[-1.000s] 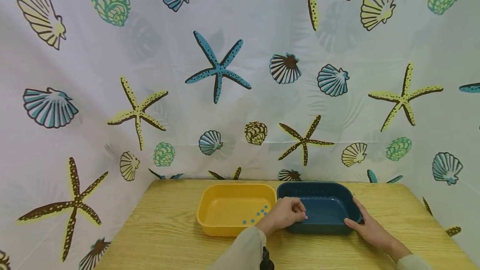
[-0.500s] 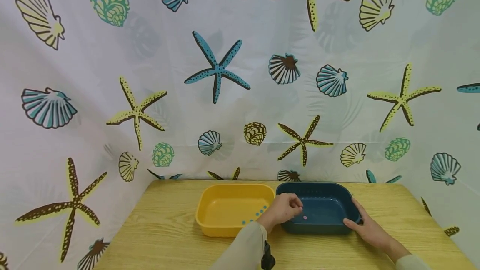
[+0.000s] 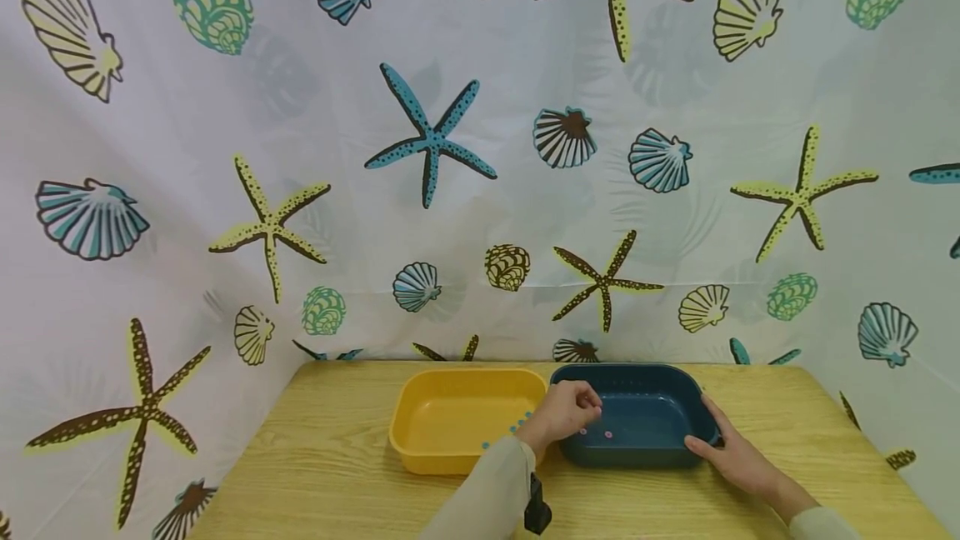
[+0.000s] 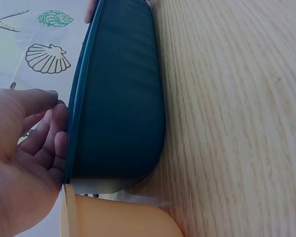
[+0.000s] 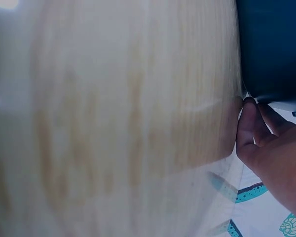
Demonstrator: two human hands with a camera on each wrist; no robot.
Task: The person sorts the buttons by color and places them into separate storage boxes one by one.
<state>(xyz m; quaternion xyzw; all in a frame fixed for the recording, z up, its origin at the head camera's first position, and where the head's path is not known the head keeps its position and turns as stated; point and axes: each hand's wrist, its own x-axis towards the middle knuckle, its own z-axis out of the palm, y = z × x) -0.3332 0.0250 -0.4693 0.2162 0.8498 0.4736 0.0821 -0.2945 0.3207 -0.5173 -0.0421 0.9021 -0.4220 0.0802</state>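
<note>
My left hand (image 3: 564, 412) is over the left end of a dark blue plastic basin (image 3: 637, 458), thumb and forefinger together. A tiny pink disc, perhaps a button, seems pinched at the fingertips. In the left wrist view the same hand (image 4: 27, 148) is beside the rim, other fingers curled; the palm's contents are hidden. Two pink discs lie on the basin floor, one pink disc (image 3: 608, 434) right of another pink disc (image 3: 583, 432). At the basin's right end my right hand (image 3: 738, 458) grips the rim and side, thumb in front.
Touching the blue basin on its left stands a yellow basin (image 3: 420, 462). Several small blue discs (image 3: 485, 445) lie in its right part, partly covered by the left forearm. Both basins rest on a wooden table (image 3: 322, 448) before a patterned cloth (image 3: 465, 215).
My left hand has lifted from the basin floor and drawn slightly left. Two pink discs now show on the floor, where half a second ago one did. The right hand keeps its hold.
</note>
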